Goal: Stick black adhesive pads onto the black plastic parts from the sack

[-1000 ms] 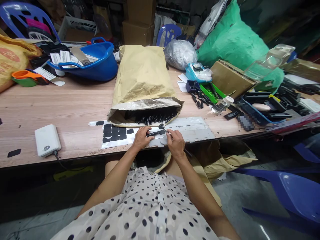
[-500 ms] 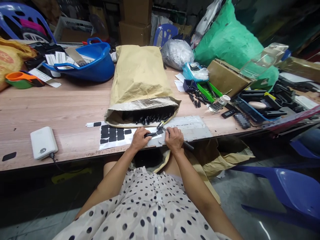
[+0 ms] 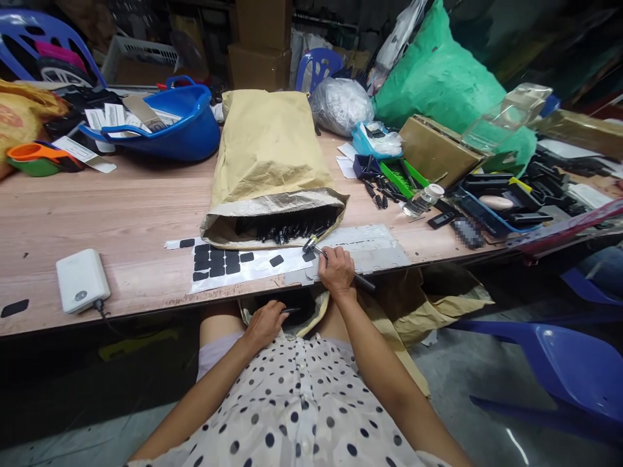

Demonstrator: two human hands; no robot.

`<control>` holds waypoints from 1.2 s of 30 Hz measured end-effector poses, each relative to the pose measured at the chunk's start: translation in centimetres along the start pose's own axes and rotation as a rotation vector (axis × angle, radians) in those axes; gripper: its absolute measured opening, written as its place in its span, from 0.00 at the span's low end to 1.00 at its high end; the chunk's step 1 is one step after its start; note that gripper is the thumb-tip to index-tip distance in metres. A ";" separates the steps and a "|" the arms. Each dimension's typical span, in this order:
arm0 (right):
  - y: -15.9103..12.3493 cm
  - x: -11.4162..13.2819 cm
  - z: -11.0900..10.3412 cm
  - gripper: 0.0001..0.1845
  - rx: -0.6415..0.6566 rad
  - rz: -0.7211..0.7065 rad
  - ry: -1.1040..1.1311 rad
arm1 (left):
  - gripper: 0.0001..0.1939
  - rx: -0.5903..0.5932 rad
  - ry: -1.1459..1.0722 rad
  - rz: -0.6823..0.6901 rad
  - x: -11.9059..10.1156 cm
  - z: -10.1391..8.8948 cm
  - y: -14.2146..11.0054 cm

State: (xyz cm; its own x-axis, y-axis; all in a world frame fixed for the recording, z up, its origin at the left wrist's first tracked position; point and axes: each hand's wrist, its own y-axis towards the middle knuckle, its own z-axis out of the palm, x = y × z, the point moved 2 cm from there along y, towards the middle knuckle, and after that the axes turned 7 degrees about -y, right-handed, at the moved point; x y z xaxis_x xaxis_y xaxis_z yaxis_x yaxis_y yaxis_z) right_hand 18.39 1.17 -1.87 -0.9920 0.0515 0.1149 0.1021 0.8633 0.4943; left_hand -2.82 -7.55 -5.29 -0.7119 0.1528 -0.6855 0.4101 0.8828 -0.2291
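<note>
Gripping a hammer [image 3: 310,244] in the right hand [image 3: 337,271], closed round the handle; aimed away and left toward the tan sack [image 3: 270,146], slanting back past the bench [image 3: 146,211] edge. Holding a slim dark piece [image 3: 292,310] in the left hand [image 3: 265,323], curled round one end, pointing right, nearly level, above an open bag [image 3: 322,311]. Bare stretch of bench left of the sack.

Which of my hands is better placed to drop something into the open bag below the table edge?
Probably your left hand: it's low, at the mouth of the open bag, holding a slim dark piece. Your right hand is up at the table, gripping a hammer.
</note>
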 end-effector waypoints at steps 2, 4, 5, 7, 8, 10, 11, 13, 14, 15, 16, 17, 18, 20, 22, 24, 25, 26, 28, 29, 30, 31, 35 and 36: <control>0.0 0.0 0.0 0.10 -0.006 -0.002 0.001 | 0.11 0.021 0.045 -0.096 0.5 0.0 0.3; 0.0 0.0 0.0 0.11 0.002 -0.006 0.007 | 0.10 0.042 0.053 -0.094 0.2 0.0 0.3; 0.0 0.0 0.1 0.11 0.010 -0.007 0.009 | 0.10 0.049 0.042 -0.059 -0.3 -0.1 0.2; 0.0 0.0 0.1 0.11 0.024 -0.005 0.009 | 0.08 0.045 -0.013 0.050 -1.6 -0.7 0.2; 0.0 0.0 0.1 0.11 0.026 -0.004 0.006 | 0.07 0.025 -0.054 0.111 -2.3 -1.2 0.4; 0.0 0.0 0.1 0.11 0.015 -0.006 0.000 | 0.07 -0.084 -0.136 0.207 -3.5 -2.9 1.3; -0.1 0.0 0.1 0.10 0.005 -0.008 -0.002 | 0.08 -0.176 -0.167 0.231 -3.8 -4.1 2.1; -0.1 0.1 0.1 0.10 -0.010 -0.013 -0.001 | 0.09 -0.414 -0.185 0.212 -3.6 -7.0 4.2; -0.1 0.1 0.2 0.10 -0.012 -0.013 0.001 | 0.09 -0.534 -0.174 0.168 -3.1 -8.6 5.4; -0.1 0.1 0.2 0.10 -0.011 -0.012 0.004 | 0.08 -0.638 -0.157 0.113 -2.4 -10.1 6.7; -0.1 0.2 0.2 0.10 -0.007 -0.009 0.006 | 0.08 -0.733 -0.138 0.052 -1.7 -11.5 7.9; -0.1 0.2 0.3 0.10 -0.002 -0.006 0.007 | 0.08 -0.820 -0.116 -0.007 -1.0 -12.8 9.1; -0.1 0.2 0.3 0.10 0.001 -0.003 0.007 | 0.08 -0.876 -0.089 -0.068 -0.3 -13.9 10.1; -0.1 0.3 0.3 0.10 0.002 -0.002 0.001 | 0.06 -0.892 -0.047 -0.219 0.8 -15.4 11.9; 0.0 0.4 0.2 0.10 0.001 -0.006 -0.004 | 0.03 -0.820 -0.025 -0.355 1.6 -16.0 12.9; 0.0 0.5 0.2 0.10 0.006 -0.009 -0.005 | 0.04 -0.774 -0.018 -0.407 2.0 -16.0 13.1; 0.0 0.5 0.1 0.10 0.009 -0.008 -0.005 | 0.04 -0.786 -0.014 -0.394 2.1 -15.9 12.8; 0.0 0.6 0.1 0.10 0.012 -0.007 -0.006 | 0.03 -0.816 -0.009 -0.357 2.1 -15.8 12.4; 0.0 0.6 0.1 0.10 0.011 -0.004 -0.014 | 0.03 -0.886 -0.001 -0.239 1.9 -15.1 11.0; 0.0 0.6 0.0 0.10 0.008 -0.004 -0.019 | 0.05 -0.907 0.001 -0.170 1.6 -14.6 10.2; 0.0 0.6 0.0 0.10 0.007 -0.004 -0.025 | 0.06 -0.910 0.002 -0.099 1.3 -13.9 9.4; 0.0 0.6 0.0 0.10 0.009 -0.005 -0.031 | 0.06 -0.897 0.004 -0.026 0.8 -13.0 8.6; 0.0 0.4 0.0 0.10 0.017 -0.013 -0.046 | 0.07 -0.736 0.041 0.240 -1.3 -9.0 7.0; 0.0 0.4 0.1 0.10 0.016 -0.015 -0.049 | 0.06 -0.691 0.053 0.280 -1.8 -8.2 7.0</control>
State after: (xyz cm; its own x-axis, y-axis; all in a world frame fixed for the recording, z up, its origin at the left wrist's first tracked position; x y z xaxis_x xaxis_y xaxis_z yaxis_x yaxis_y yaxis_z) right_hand 18.01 1.23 -1.88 -0.9959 0.0632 0.0649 0.0867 0.8721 0.4816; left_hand -3.30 2.01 -0.04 -0.6672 0.4186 -0.6161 0.1407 0.8831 0.4476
